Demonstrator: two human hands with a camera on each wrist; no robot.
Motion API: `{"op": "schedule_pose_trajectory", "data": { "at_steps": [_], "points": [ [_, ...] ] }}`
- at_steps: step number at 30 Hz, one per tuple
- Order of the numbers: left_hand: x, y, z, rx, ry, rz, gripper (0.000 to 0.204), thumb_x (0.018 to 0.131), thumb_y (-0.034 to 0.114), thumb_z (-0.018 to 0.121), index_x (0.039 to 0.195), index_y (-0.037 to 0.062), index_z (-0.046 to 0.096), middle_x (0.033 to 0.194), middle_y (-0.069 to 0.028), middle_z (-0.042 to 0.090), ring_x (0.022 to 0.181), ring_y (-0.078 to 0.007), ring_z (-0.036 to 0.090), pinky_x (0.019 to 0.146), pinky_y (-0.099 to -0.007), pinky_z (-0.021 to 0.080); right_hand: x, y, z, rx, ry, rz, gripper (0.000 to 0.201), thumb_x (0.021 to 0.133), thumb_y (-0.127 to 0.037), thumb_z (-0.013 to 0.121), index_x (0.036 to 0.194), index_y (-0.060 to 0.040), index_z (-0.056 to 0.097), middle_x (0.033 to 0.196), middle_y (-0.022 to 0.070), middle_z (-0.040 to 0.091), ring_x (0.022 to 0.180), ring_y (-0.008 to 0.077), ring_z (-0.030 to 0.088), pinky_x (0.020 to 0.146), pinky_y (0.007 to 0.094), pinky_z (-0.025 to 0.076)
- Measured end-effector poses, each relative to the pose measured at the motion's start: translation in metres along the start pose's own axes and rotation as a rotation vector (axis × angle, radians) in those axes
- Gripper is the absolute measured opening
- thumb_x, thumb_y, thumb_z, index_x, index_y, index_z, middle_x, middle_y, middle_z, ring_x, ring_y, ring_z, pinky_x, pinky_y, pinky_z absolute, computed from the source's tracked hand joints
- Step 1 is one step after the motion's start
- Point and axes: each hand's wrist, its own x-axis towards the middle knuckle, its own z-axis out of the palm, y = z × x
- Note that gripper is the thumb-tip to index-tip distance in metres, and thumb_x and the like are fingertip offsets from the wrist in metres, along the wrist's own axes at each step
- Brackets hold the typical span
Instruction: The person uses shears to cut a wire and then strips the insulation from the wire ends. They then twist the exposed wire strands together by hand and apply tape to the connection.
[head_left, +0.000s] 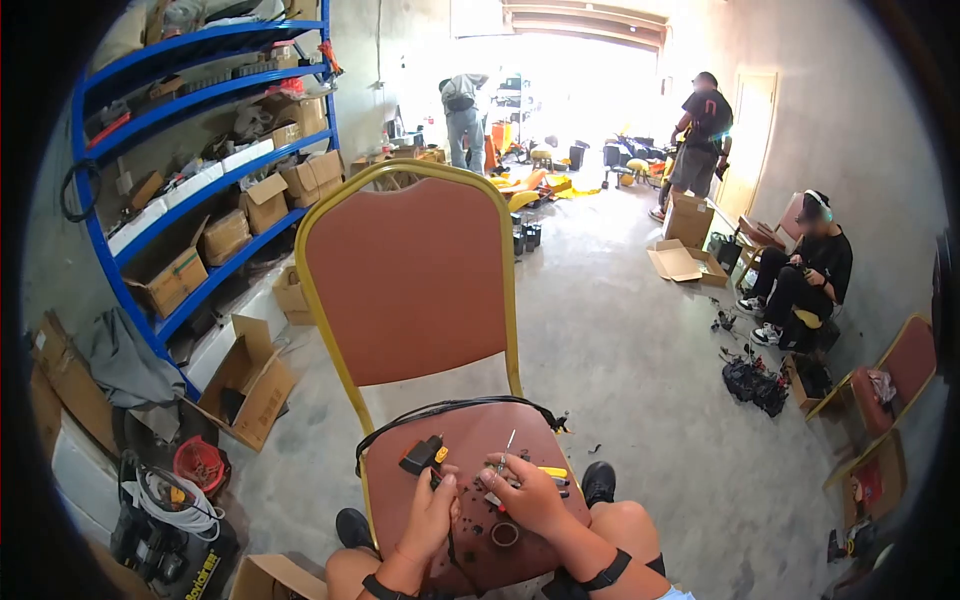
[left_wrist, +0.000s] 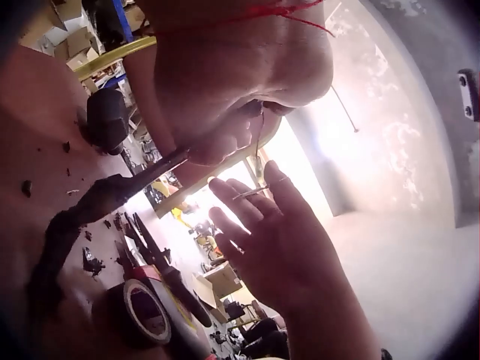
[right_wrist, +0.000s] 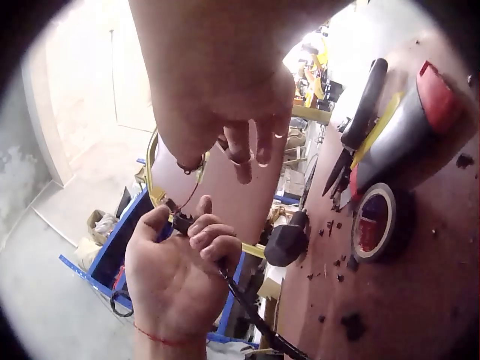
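My left hand (head_left: 428,510) grips the end of a black cable (right_wrist: 251,307), which trails down over the red chair seat (head_left: 385,492). From that end a thin red wire (right_wrist: 192,193) runs up toward my right hand (head_left: 530,497). Between its thumb and fingers, the right hand pinches a thin metallic piece (left_wrist: 259,190), its exact kind unclear. Both hands are raised close together above the seat. Left of them lies a black block-shaped plug (head_left: 420,455). A roll of black tape (right_wrist: 403,229) sits near the right hand, beside a tool with red and black handles (right_wrist: 405,139).
Black scraps (right_wrist: 353,325) are scattered on the seat. The chair's backrest (head_left: 405,280) rises in front, with a black cable coil (head_left: 450,406) at its foot. Blue shelves (head_left: 215,140) with boxes stand left. A seated person (head_left: 815,260) works at the right; others stand behind.
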Motion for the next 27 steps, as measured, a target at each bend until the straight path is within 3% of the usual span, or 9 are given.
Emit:
{"op": "schedule_pose_trajectory", "data": {
  "at_steps": [4,6,10,13,16,19,22,27],
  "points": [
    [0.003,-0.008,-0.002,-0.247,-0.077,-0.058,0.025,0.102,0.024,0.037,0.115,0.0066,0.049,0.075,-0.0019,0.042,0.065,-0.0141,0.044,0.061,-0.0272,0.04,0.01,0.016,-0.003,0.19,-0.027,0.074,0.045,0.092,-0.031,0.067,0.123,-0.0001,0.058,0.105,0.0155,0.07,0.104,0.0211,0.067,0.084,0.0307,0.052],
    [0.003,-0.011,-0.002,-0.268,-0.092,-0.049,0.026,0.101,0.023,0.035,0.115,0.0061,0.049,0.076,-0.0026,0.042,0.067,-0.0151,0.044,0.064,-0.0274,0.04,0.011,0.013,-0.011,0.115,-0.036,0.003,0.044,0.092,-0.03,0.067,0.124,-0.0008,0.058,0.105,0.014,0.07,0.103,0.0202,0.066,0.084,0.0305,0.051],
    [-0.002,-0.007,-0.001,-0.022,-0.125,0.039,0.025,0.103,0.026,0.045,0.113,0.0039,0.051,0.081,-0.0037,0.05,0.076,-0.0155,0.052,0.074,-0.0302,0.047,0.003,-0.008,-0.021,0.086,-0.049,-0.002,0.044,0.091,-0.027,0.069,0.124,-0.0016,0.057,0.105,0.0112,0.069,0.097,0.0181,0.066,0.083,0.0302,0.051],
    [-0.002,-0.005,-0.002,-0.034,-0.094,-0.04,0.025,0.1,0.023,0.055,0.113,0.0026,0.054,0.088,-0.006,0.058,0.08,-0.0156,0.058,0.076,-0.0289,0.049,0.003,-0.004,-0.024,0.161,-0.124,0.135,0.043,0.09,-0.024,0.07,0.123,-0.0007,0.056,0.108,0.0104,0.068,0.098,0.0177,0.066,0.085,0.0302,0.052],
    [-0.003,-0.003,0.002,-0.001,-0.039,-0.057,0.025,0.096,0.019,0.063,0.113,0.0009,0.058,0.093,-0.0059,0.062,0.081,-0.0135,0.06,0.073,-0.0251,0.049,0.003,-0.009,-0.015,0.281,-0.05,0.064,0.041,0.09,-0.022,0.069,0.121,0.0002,0.055,0.108,0.0101,0.068,0.101,0.0178,0.066,0.087,0.03,0.052],
    [-0.004,0.002,0.005,0.025,-0.021,-0.008,0.024,0.092,0.014,0.068,0.111,0.0002,0.061,0.091,-0.0038,0.064,0.077,-0.01,0.06,0.066,-0.0216,0.048,0.007,0.001,-0.006,0.221,-0.045,-0.032,0.035,0.093,-0.014,0.066,0.121,0.0017,0.053,0.113,0.0115,0.066,0.107,0.0156,0.064,0.089,0.0296,0.052],
    [-0.01,0.009,0.009,0.17,0.046,0.043,0.033,0.096,0.02,0.064,0.12,-0.0026,0.061,0.097,-0.0004,0.063,0.084,-0.0089,0.056,0.074,-0.0235,0.047,0.007,-0.006,-0.005,0.115,-0.046,-0.04,0.036,0.091,-0.02,0.068,0.118,0.0002,0.056,0.108,0.011,0.068,0.101,0.02,0.067,0.089,0.0312,0.051],
    [-0.014,0.023,0.006,0.267,0.025,-0.048,0.04,0.09,0.02,0.072,0.121,-0.0038,0.062,0.105,-0.0033,0.066,0.092,-0.0108,0.059,0.08,-0.0248,0.049,0.006,-0.002,-0.004,0.055,-0.04,-0.067,0.038,0.09,-0.021,0.068,0.12,0.0001,0.056,0.111,0.0129,0.067,0.104,0.0243,0.066,0.09,0.034,0.05]
  ]
}}
